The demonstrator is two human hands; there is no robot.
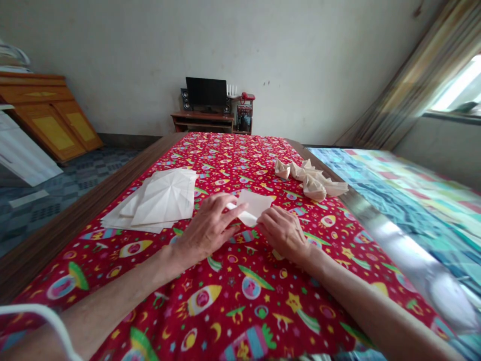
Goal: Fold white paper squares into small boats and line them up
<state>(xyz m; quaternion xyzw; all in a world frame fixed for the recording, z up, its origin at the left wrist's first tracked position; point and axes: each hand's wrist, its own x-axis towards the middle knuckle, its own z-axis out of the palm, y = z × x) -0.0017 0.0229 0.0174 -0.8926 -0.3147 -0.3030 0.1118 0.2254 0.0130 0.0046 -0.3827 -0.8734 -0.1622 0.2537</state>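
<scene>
Between my two hands is a small sheet of white paper (256, 201), its near edge curled over toward me. My left hand (212, 220) pinches the paper's left side between thumb and fingers. At the right near corner, my right hand (283, 230) has its fingers closed on the same sheet. A stack of creased white paper sheets (165, 198) lies to the left of my left hand; the top sheet has fold lines spreading from its middle. Beyond my right hand, several folded paper shapes (313, 188) with pointed tips sit in a cluster.
A red patterned cloth (240, 286) covers the long wooden table (124, 188). At the far wall a monitor (206, 93) stands on a small desk. A bed with a patchwork cover (406, 200) is on the right, a wooden cabinet (52, 118) on the left. A white cable (41, 311) crosses the lower left.
</scene>
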